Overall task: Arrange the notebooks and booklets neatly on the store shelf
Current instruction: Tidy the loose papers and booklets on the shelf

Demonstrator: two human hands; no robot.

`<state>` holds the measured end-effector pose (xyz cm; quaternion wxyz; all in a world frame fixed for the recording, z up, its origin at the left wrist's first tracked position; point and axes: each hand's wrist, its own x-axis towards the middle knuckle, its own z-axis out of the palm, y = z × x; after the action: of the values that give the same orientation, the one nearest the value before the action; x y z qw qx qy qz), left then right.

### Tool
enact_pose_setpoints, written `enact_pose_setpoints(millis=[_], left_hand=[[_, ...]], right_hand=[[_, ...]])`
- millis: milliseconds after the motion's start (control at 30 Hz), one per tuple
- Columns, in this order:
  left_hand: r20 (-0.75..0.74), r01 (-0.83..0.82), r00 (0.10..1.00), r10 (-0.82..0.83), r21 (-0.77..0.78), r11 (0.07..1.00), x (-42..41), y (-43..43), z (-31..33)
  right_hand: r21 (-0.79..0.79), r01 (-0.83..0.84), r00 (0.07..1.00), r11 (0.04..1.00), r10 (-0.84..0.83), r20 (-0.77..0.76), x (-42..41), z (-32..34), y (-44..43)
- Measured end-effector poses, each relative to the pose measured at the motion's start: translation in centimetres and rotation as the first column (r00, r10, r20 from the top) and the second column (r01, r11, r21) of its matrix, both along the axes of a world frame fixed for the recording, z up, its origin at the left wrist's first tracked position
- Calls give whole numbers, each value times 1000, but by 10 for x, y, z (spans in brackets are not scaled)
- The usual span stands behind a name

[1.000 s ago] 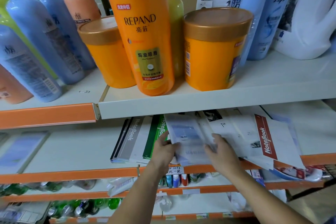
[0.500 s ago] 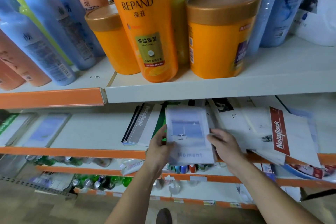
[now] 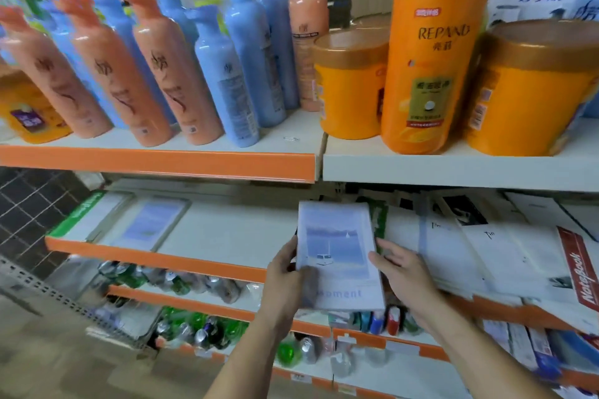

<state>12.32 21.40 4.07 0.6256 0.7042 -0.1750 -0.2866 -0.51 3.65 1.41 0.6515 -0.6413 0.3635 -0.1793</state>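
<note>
A light-blue notebook (image 3: 337, 246) with a sea picture and the word "Moment" is held in front of the middle shelf (image 3: 227, 233). My left hand (image 3: 285, 282) grips its left edge, thumb across the lower cover. At the notebook's right edge, my right hand (image 3: 405, 275) holds on with thumb and fingertips. To the right lies a loose, fanned pile of white notebooks (image 3: 479, 253), with a red-banded "NoteBook" (image 3: 580, 269) hanging over the shelf lip. On the left part of the shelf, a green-edged notebook (image 3: 87, 214) and a blue-covered one (image 3: 149, 223) lie flat.
Blue and peach bottles (image 3: 227, 74), a tall orange bottle (image 3: 434, 52) and orange tubs (image 3: 350, 87) stand on the shelf above, overhanging the notebooks. Lower shelves (image 3: 194, 291) hold small bottles and packets. Bare shelf lies between the left notebooks and my hands.
Both hands pulled the "Moment" notebook out of the pile and carried it left. The view swung left, showing two flat notebooks at the left of the shelf.
</note>
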Motion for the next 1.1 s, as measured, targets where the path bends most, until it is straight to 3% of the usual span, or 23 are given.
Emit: enact_pose_setpoints(millis=[200, 467, 800, 1100], left_hand=[[-166, -235, 961, 222, -63, 970, 55, 95, -11], [-50, -276, 961, 273, -67, 959, 102, 195, -15], [-77, -337, 939, 336, 3, 942, 145, 192, -10], [53, -477, 878, 476, 176, 861, 184, 193, -11]], right_hand=[[44, -94, 995, 995, 93, 31, 78, 3, 77], [116, -226, 974, 967, 221, 52, 149, -10, 158], [132, -303, 953, 944, 302, 29, 193, -14, 156], [139, -415, 910, 899, 412, 47, 248, -13, 163]])
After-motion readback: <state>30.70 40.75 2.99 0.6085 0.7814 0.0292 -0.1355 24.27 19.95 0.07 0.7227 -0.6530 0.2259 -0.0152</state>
